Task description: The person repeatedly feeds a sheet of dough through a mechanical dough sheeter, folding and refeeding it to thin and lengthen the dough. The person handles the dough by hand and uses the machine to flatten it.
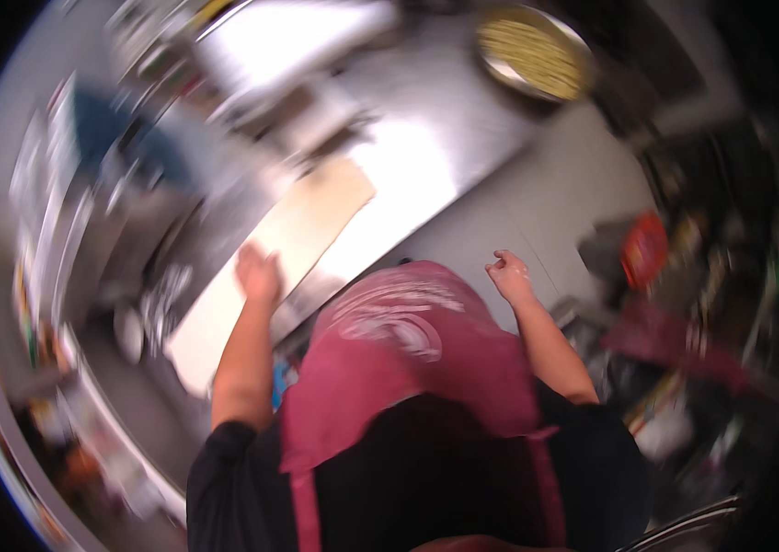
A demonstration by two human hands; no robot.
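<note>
My left hand point(258, 272), blurred by motion, is over a long pale sheet point(320, 214) that looks like rolled dough. Its thumb stands apart from the fingers and I see nothing held; whether it touches the sheet I cannot tell. The sheet lies lengthwise on a stainless steel worktable point(445, 148), along the edge closest to me. Out to the right, past the table's edge, my right hand point(512, 276) hangs in the air above the floor. White, flour-like traces mark it. Its fingers are loosely bent around nothing visible.
A round metal bowl point(572, 34) of yellow noodle-like strands point(531, 58) stands at the table's far right. Beyond the sheet is a blurred boxy metal object point(307, 114). A sink-like basin point(148, 407) lies left. At right are a red round item point(645, 248) and blurred clutter.
</note>
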